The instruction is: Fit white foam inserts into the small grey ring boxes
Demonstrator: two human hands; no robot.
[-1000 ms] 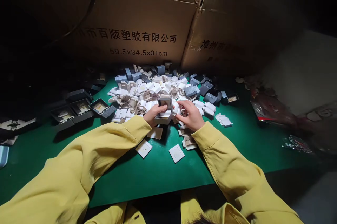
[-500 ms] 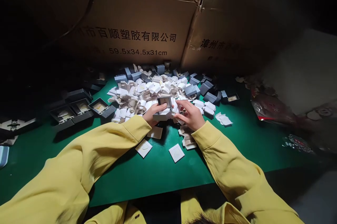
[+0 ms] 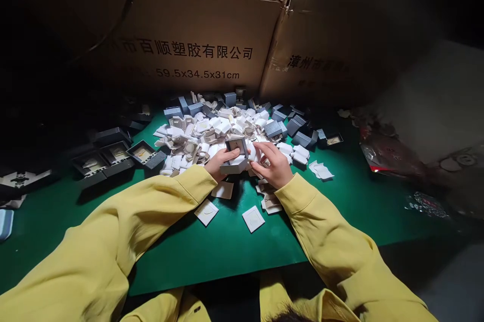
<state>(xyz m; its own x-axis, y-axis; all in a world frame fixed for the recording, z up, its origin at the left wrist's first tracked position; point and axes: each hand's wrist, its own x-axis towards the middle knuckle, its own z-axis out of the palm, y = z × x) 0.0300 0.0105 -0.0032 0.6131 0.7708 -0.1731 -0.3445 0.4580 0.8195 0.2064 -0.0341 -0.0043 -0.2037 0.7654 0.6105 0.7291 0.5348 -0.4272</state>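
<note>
My left hand (image 3: 218, 163) is closed around a small grey-blue hinged jewellery box (image 3: 235, 166), thumb at its raised lid. The box stands open, with a pale lining inside. Close beside its right edge is my right hand (image 3: 275, 163), its fingers curled. A white folded card insert (image 3: 253, 152) shows between that thumb and fingertips, partly hidden. Beyond both hands lies a heap of white folded card inserts (image 3: 223, 125). Nearer to me are flat square white pads (image 3: 253, 219), one of them (image 3: 206, 212) below my left wrist.
Open dark boxes (image 3: 141, 153) stand at the left, and closed blue-grey boxes (image 3: 297, 124) ring the heap. Large cardboard cartons (image 3: 196, 19) wall off the back of the green table (image 3: 212, 261). Plastic bags (image 3: 391, 153) lie at the right.
Almost nothing differs. My right hand has shifted very slightly to the left, while my left hand keeps the jewellery box in place.
</note>
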